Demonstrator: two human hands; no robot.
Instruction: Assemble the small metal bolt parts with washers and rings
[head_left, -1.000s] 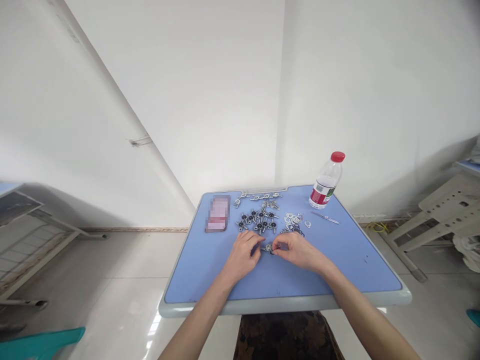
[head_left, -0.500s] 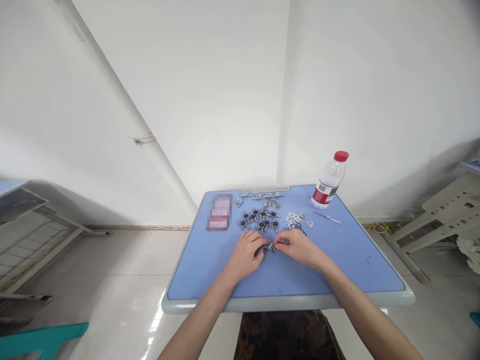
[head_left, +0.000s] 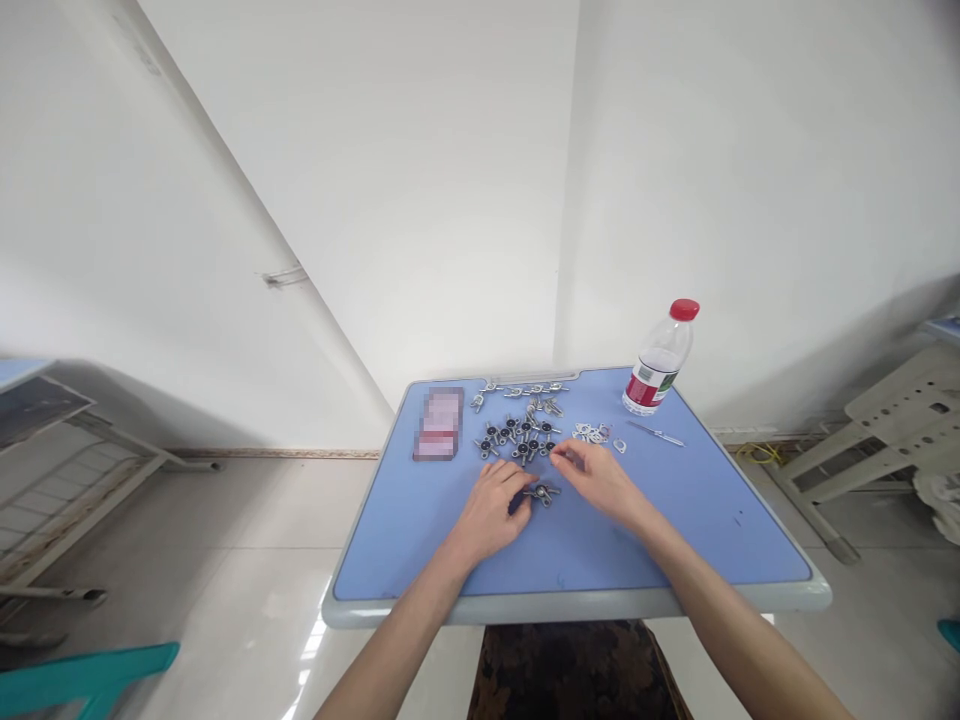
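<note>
My left hand (head_left: 493,508) rests on the desk, its fingertips closed on the left end of a small silver metal fitting (head_left: 543,494). The fitting lies on the blue top and has projecting arms. Up and to the right, my right hand (head_left: 600,480) has thumb and forefinger pinched together at the right edge of a cluster of metal fittings with black round centres (head_left: 523,448). Whatever may be between those fingertips is too small to make out. Just beyond the right hand lies a pile of flat silver-white ring-like pieces (head_left: 591,432), partly covered by it.
More silver fittings (head_left: 536,390) lie along the desk's far edge. A blurred pinkish rectangular object (head_left: 438,425) is at the left. At the right stand a red-capped bottle (head_left: 660,365) and a thin pointed tool (head_left: 656,433). The white wall (head_left: 450,200) rises behind the desk.
My right hand has left the fitting and moved up and away to the cluster's right edge. The left hand stays at the fitting, which is now more exposed.
</note>
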